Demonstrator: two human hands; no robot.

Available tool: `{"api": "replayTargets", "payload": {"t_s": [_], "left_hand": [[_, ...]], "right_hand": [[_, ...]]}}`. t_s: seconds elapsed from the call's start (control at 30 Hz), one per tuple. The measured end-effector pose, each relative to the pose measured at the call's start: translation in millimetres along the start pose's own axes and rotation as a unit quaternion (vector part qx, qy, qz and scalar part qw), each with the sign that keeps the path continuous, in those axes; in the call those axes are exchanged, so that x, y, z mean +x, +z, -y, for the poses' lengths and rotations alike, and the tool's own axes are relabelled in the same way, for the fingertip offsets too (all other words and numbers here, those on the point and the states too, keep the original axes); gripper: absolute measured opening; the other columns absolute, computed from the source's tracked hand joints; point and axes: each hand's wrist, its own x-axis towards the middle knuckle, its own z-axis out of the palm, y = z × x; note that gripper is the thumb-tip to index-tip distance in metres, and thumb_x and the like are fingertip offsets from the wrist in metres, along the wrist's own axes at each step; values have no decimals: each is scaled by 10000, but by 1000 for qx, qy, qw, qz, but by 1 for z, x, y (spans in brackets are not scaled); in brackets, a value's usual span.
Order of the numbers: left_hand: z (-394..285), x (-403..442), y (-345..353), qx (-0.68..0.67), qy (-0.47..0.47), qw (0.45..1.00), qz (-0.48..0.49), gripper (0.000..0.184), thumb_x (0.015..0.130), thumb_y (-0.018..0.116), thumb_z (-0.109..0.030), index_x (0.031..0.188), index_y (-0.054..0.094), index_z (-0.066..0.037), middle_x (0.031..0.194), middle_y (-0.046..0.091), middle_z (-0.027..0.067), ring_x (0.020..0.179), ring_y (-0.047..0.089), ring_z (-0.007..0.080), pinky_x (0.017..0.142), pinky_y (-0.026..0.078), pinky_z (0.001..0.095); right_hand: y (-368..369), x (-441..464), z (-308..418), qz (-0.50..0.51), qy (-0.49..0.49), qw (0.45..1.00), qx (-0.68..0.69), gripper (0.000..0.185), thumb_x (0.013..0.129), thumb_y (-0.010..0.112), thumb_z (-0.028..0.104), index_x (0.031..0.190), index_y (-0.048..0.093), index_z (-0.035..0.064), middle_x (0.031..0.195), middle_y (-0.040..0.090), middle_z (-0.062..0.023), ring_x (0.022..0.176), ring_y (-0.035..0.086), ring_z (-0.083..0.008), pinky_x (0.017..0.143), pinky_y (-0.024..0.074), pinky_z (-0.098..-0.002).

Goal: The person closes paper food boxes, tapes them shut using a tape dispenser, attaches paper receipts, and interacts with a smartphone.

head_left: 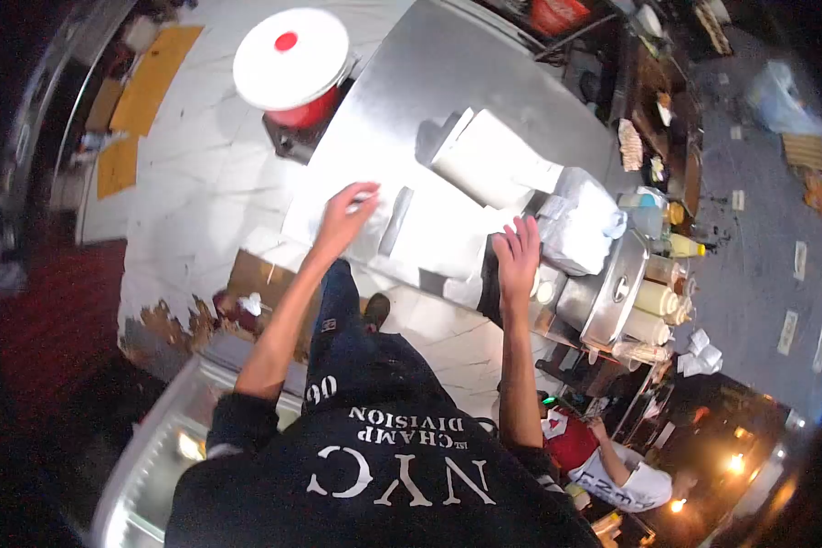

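My left hand (pixel 345 217) is over the near left part of the steel table (pixel 384 100), its fingers partly curled and apart, with nothing visible in them. Just right of it lies a bright white, flat-sided container (pixel 438 233) with a grey edge; glare hides its details. My right hand (pixel 519 256) is at that container's right side, fingers spread and holding nothing I can see. Whether it touches the container I cannot tell. Beyond both hands, a taller white tub (pixel 493 160) rests tilted or on its side on the table.
A plastic bag with white contents (pixel 580 219) sits right of my right hand, beside a steel lidded pan (pixel 603 292) and several squeeze bottles (pixel 653 299). A red bucket with white lid (pixel 292 59) stands left of the table. Another person (pixel 612 470) is at lower right.
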Motion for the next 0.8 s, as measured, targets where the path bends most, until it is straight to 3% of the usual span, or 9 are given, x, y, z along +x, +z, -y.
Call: {"api": "replayTargets", "payload": {"t_s": [0.1, 0.13, 0.43, 0.57, 0.6, 0.63, 0.7, 0.73, 0.8], "left_hand": [[-2, 114, 55, 71, -18, 991, 116, 817, 776, 768, -382, 1405, 413, -1, 1346, 509, 201, 1106, 568, 286, 957, 458, 360], [-6, 136, 71, 151, -10, 979, 135, 849, 756, 769, -422, 1391, 420, 20, 1318, 518, 218, 1139, 561, 323, 984, 442, 379], [-18, 181, 35, 186, 6, 969, 162, 739, 780, 753, -419, 1290, 508, 55, 1234, 526, 227, 1154, 533, 329, 981, 442, 382], [-19, 179, 14, 154, -60, 969, 184, 875, 759, 786, -402, 1387, 386, 56, 1324, 486, 230, 1235, 497, 308, 1037, 406, 373], [-29, 183, 12, 164, -67, 963, 202, 980, 733, 812, -398, 1444, 291, 30, 1375, 445, 228, 1284, 456, 302, 1066, 383, 380], [-36, 190, 14, 165, -40, 963, 210, 996, 723, 822, -390, 1451, 280, 20, 1385, 436, 227, 1288, 452, 306, 1071, 379, 383], [-47, 213, 20, 169, 14, 960, 222, 1030, 702, 842, -372, 1465, 259, 0, 1405, 418, 223, 1297, 444, 312, 1080, 371, 389], [-50, 232, 24, 202, 42, 949, 240, 1066, 674, 862, -349, 1478, 237, -32, 1436, 388, 217, 1303, 438, 322, 1081, 375, 399], [-68, 263, 41, 244, 17, 916, 317, 1037, 638, 866, -353, 1463, 304, -72, 1408, 443, 195, 1263, 487, 329, 1043, 417, 400]], "right_hand": [[19, 88, -23, -70, 139, 986, -52, 789, 765, 804, 157, 1354, 354, -112, 1311, 512, -225, 1217, 511, -293, 1064, 375, -388], [15, 103, -29, 42, 133, 989, 58, 860, 725, 840, 197, 1355, 352, -125, 1266, 549, -218, 1137, 562, -293, 1002, 431, -381], [71, 93, -46, 19, 115, 993, 7, 877, 705, 848, 136, 1389, 340, -69, 1213, 578, -185, 1104, 572, -254, 871, 505, -327], [67, 41, -4, -112, -41, 943, -309, 891, 723, 833, 131, 1417, 300, -35, 1371, 424, -203, 1286, 410, -270, 911, 504, -407], [72, 11, 14, -149, 51, 980, -123, 898, 731, 819, 104, 1435, 277, -25, 1459, 300, -193, 1310, 370, -314, 1095, 328, -488], [71, -18, 27, -150, 82, 975, -142, 926, 725, 816, 75, 1442, 241, -35, 1466, 255, -200, 1314, 362, -334, 1104, 329, -460], [71, -80, -43, -214, 67, 945, -237, 858, 729, 816, 81, 1379, 279, -78, 1352, 372, -209, 1255, 444, -277, 887, 511, -298], [73, -93, -46, -184, 331, 914, 147, 730, 800, 781, 129, 1326, 314, -66, 1294, 444, -187, 1188, 514, -282, 947, 498, -345], [80, -91, -55, -83, 419, 824, 372, 611, 861, 726, 160, 1289, 339, -41, 1242, 486, -168, 1106, 565, -287, 925, 526, -392]]}}
